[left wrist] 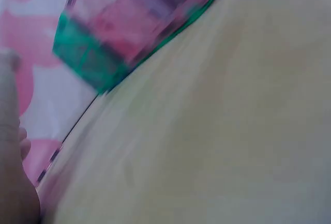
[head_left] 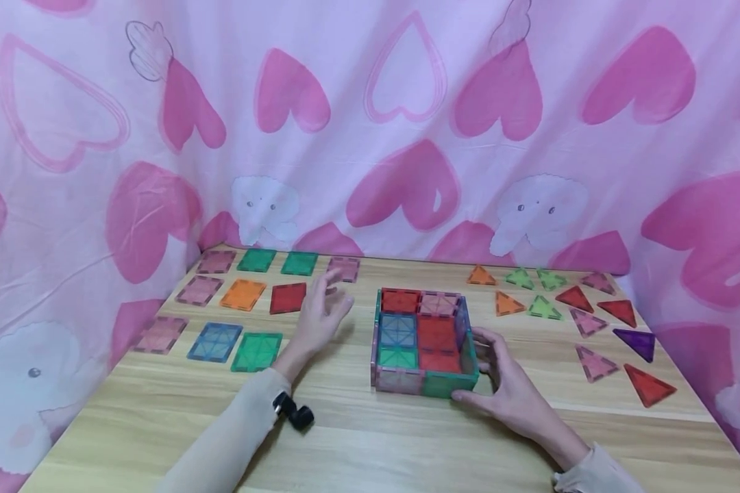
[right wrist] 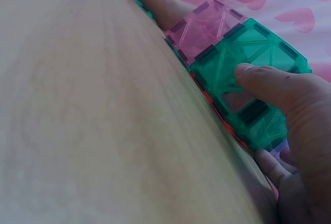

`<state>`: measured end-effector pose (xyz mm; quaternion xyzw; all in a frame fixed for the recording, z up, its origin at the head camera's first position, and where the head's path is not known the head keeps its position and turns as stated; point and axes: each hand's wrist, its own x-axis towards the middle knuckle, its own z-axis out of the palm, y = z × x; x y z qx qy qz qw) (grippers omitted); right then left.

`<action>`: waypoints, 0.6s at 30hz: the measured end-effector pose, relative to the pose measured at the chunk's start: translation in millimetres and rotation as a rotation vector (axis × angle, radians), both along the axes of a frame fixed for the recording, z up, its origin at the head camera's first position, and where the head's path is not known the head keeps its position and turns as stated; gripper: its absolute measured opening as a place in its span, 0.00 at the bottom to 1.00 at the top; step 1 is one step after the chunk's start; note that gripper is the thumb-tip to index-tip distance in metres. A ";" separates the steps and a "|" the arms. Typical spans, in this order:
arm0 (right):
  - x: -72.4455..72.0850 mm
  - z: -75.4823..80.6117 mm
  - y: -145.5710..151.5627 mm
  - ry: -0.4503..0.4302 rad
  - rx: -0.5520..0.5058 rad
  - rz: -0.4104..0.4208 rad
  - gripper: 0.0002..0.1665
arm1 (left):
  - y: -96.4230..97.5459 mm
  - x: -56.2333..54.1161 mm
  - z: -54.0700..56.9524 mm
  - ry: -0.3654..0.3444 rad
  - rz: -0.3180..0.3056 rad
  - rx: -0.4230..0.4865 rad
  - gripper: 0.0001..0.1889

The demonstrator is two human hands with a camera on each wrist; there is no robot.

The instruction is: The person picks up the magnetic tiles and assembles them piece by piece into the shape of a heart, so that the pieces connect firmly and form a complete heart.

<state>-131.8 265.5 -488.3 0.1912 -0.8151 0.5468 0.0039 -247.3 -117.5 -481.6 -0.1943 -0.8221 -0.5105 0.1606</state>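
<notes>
We count two hands, one open-topped box [head_left: 424, 385] of see-through tiles, ten loose squares and twelve loose triangles on one wooden table [head_left: 376, 445]. The box stands right of the table's middle, between the hands; we see two panels in its near wall, one pink and one green. The right hand [head_left: 510, 390] grips its near right corner, thumb against the green panel and fingers curled along the right side. The left hand [head_left: 319, 316] holds nothing that we can see; its fingers are loosely bent, the thumb apart, near the red square [head_left: 286, 298].

Among the squares [head_left: 256, 352] at left we count four pink, three green, one orange, one red and one blue. Among the triangles [head_left: 649, 385] at right we count three green, three pink, three red, two orange and one purple. One black device [head_left: 292, 411] sits at the left wrist; pink heart-printed cloth [head_left: 401, 185] hangs behind.
</notes>
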 end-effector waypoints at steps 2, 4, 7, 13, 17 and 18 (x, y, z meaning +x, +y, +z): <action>0.3 -0.2 0.8 0.002 0.004 0.001 0.66 | -0.5 -16.6 -1.0 0.030 0.032 -0.050 0.37; 0.4 -0.2 0.9 0.007 0.008 0.001 0.65 | -0.4 -29.8 -1.9 0.025 0.054 -0.113 0.40; 0.3 -0.3 0.6 0.016 0.012 0.002 0.65 | 1.0 -42.7 -2.7 -0.018 0.064 -0.232 0.44; 0.2 -2.8 0.3 0.031 -0.001 0.010 0.64 | 4.4 -47.9 -3.8 -0.055 0.056 -0.481 0.39; -0.1 -2.1 0.9 0.019 -0.005 0.014 0.65 | 6.4 -45.5 -3.8 -0.008 0.037 -0.492 0.29; -0.3 -1.6 1.0 0.012 -0.004 0.013 0.66 | 6.5 -45.1 -3.8 0.001 0.028 -0.482 0.27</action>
